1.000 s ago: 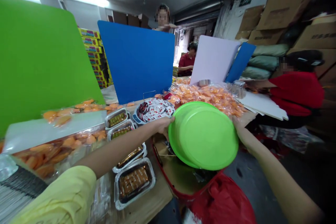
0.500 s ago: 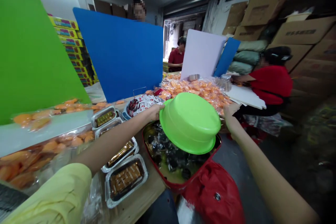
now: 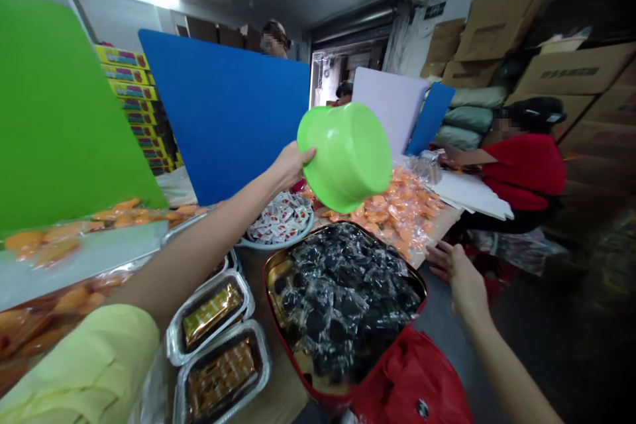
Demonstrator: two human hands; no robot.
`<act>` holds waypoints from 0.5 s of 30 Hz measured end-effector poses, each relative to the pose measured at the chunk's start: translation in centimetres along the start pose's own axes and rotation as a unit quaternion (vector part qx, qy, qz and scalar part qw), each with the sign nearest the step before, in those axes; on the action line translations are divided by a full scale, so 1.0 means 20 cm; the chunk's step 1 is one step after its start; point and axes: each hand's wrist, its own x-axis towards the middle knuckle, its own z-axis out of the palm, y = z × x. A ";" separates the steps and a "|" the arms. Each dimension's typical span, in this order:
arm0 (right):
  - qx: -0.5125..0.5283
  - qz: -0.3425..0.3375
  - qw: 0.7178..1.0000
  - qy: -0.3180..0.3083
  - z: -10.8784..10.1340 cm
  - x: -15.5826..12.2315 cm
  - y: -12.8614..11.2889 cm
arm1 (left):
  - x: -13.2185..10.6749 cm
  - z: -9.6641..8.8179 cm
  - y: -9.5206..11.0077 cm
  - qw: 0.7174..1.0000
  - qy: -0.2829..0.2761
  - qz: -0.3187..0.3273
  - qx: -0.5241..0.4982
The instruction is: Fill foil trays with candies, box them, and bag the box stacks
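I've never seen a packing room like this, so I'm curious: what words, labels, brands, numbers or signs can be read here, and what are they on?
Nothing here can be quoted with certainty.
Cardboard carton: a dark printed line, too blurred to read.
Wall sign: too small to read.
Stacked yellow cartons: coloured printing, too small to read.
Red bag: a small round mark, unreadable.
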 end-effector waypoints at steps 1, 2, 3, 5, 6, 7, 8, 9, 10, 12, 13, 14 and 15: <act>-0.012 -0.001 1.000 -0.005 0.00 -0.02 0.04 | 0.05 0.01 0.01 0.993 0.010 0.055 0.104; -0.029 -0.004 1.000 -0.010 0.00 -0.04 0.08 | 0.11 0.01 0.00 0.967 0.016 0.110 0.230; -0.051 -0.008 0.999 -0.014 0.00 -0.05 0.12 | 0.15 0.00 -0.02 0.922 0.015 0.154 0.355; -0.101 -0.022 0.994 -0.020 0.01 -0.07 0.21 | 0.23 -0.01 -0.11 0.830 -0.013 0.194 0.524; -0.129 -0.030 0.991 -0.020 0.01 -0.08 0.24 | 0.26 -0.03 -0.16 0.812 -0.037 0.189 0.552; -0.157 -0.043 0.986 -0.022 0.00 -0.09 0.28 | 0.27 -0.05 -0.23 0.803 -0.061 0.182 0.564; -0.186 -0.062 0.980 -0.026 0.00 -0.09 0.31 | 0.28 -0.07 -0.29 0.788 -0.083 0.177 0.584; -0.213 -0.086 0.973 -0.034 -0.01 -0.10 0.33 | 0.29 -0.09 -0.36 0.771 -0.101 0.173 0.605; -0.239 -0.114 0.963 -0.043 -0.01 -0.10 0.35 | 0.28 -0.12 -0.43 0.755 -0.114 0.167 0.624; -0.278 -0.163 0.944 -0.065 -0.02 -0.10 0.35 | 0.27 -0.16 -0.54 0.725 -0.132 0.153 0.658; -0.288 -0.178 0.938 -0.074 -0.02 -0.10 0.34 | 0.26 -0.18 -0.58 0.712 -0.135 0.146 0.673; -0.291 -0.185 0.935 -0.081 -0.02 -0.10 0.32 | 0.25 -0.20 -0.61 0.700 -0.137 0.138 0.687; -0.289 -0.183 0.936 -0.088 -0.01 -0.10 0.31 | 0.24 -0.21 -0.63 0.689 -0.138 0.130 0.699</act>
